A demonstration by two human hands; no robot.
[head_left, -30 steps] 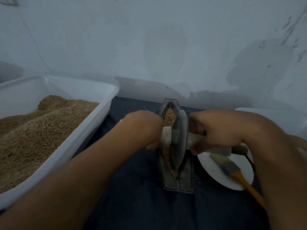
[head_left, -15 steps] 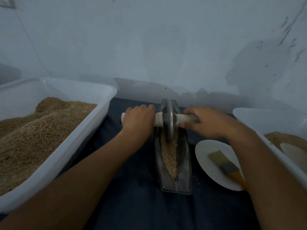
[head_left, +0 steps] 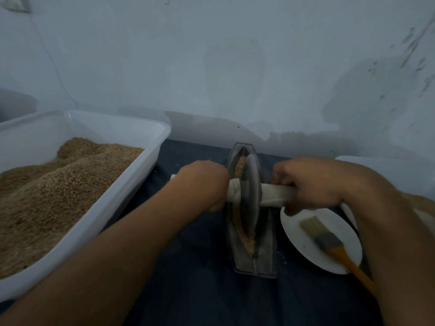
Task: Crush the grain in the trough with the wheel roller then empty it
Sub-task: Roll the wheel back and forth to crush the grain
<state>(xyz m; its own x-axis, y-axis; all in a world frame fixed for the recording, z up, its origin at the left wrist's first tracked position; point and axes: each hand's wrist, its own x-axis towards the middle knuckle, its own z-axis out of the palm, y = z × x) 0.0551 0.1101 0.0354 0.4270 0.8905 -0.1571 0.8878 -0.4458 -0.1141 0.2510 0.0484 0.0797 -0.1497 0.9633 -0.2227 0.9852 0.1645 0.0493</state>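
A narrow metal trough [head_left: 267, 262] lies lengthwise on the dark cloth, with brown grain [head_left: 240, 167] heaped at its far end and along its groove. The metal wheel roller [head_left: 251, 191] stands in the middle of the trough on a pale cross handle. My left hand [head_left: 204, 184] grips the handle's left end. My right hand [head_left: 308, 184] grips the right end. The wheel hides part of the grain beneath it.
A large white tub of grain [head_left: 117, 201] fills the left side. A white plate [head_left: 294, 236] with a wooden-handled brush [head_left: 324, 241] lies right of the trough, partly under my right forearm. Another white tub [head_left: 386, 165] stands at the far right. A wall rises close behind.
The wheel rolled from mid-trough to the far end, then back toward me to the middle. Both hands kept hold of the handle throughout.
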